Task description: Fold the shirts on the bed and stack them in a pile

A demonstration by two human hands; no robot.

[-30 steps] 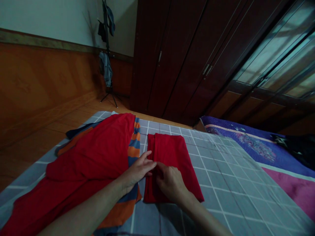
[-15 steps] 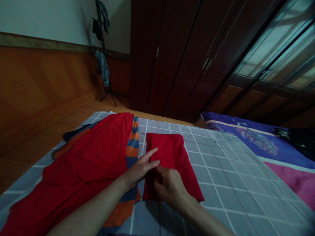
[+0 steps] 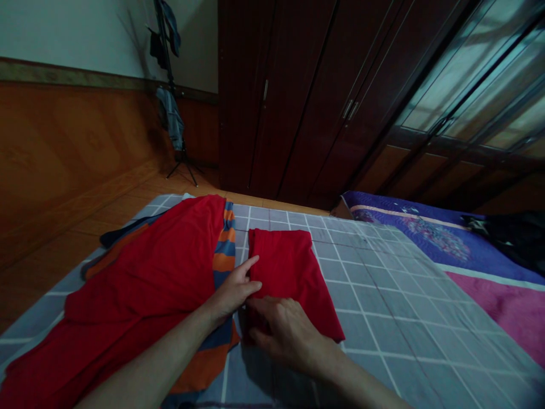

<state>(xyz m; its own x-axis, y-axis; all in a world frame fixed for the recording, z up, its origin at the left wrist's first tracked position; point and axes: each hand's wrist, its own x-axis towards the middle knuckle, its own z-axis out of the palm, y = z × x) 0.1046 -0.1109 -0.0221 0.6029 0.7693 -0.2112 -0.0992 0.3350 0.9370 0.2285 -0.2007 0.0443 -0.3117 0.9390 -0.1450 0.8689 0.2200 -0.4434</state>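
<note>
A folded red garment [image 3: 287, 258] lies as a neat rectangle on the checked bedding in front of me. My left hand [image 3: 233, 288] is at its left edge, thumb and index finger stretched apart; the other fingers are partly hidden. On the near left part of the fold rests my right hand [image 3: 284, 326], its fingers loosely bent and the thumb apart from the index finger. Left of both hands, a larger red garment [image 3: 157, 267] is spread over an orange and blue striped cloth [image 3: 223, 261]. My left forearm crosses above it.
Grey checked bedding [image 3: 383, 307] covers the bed. To the right lie a purple patterned cover [image 3: 404, 218], a pink part of the bedding [image 3: 498, 307] and a black item [image 3: 511, 238]. A dark wardrobe [image 3: 293, 102] and a coat stand [image 3: 168, 74] stand beyond the bed.
My right hand has slid left to the folded garment's left edge, its fingers straightening somewhat. My left hand has shifted slightly left off the cloth. The view has turned a little.
</note>
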